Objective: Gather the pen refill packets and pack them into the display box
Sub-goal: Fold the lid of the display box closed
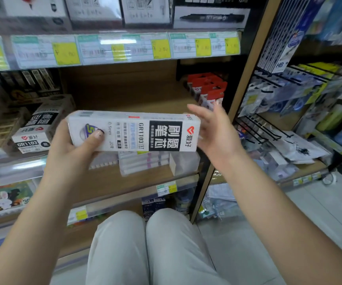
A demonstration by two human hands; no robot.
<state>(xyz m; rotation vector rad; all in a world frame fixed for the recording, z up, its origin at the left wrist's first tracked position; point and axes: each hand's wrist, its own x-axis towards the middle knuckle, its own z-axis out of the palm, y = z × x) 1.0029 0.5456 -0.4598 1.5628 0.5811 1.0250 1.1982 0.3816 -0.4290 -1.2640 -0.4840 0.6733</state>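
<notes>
My left hand [77, 142] grips the left end of a white pen refill box [134, 131] with black label and red logo, held sideways in front of the wooden shelf. My right hand [215, 130] is spread with straight fingers just beyond the box's right end; whether it touches the box I cannot tell. A matching white refill box [40, 126] lies tilted on the shelf at the left. Red-topped refill packets [209, 89] stand at the back right of the same shelf.
Clear plastic cases [145, 163] lie on the shelf below the held box. Price tags [112, 48] line the upper shelf edge. A wooden upright [242, 83] divides this bay from wire hooks [262, 128] with hanging stationery at right. My knees [145, 243] are below.
</notes>
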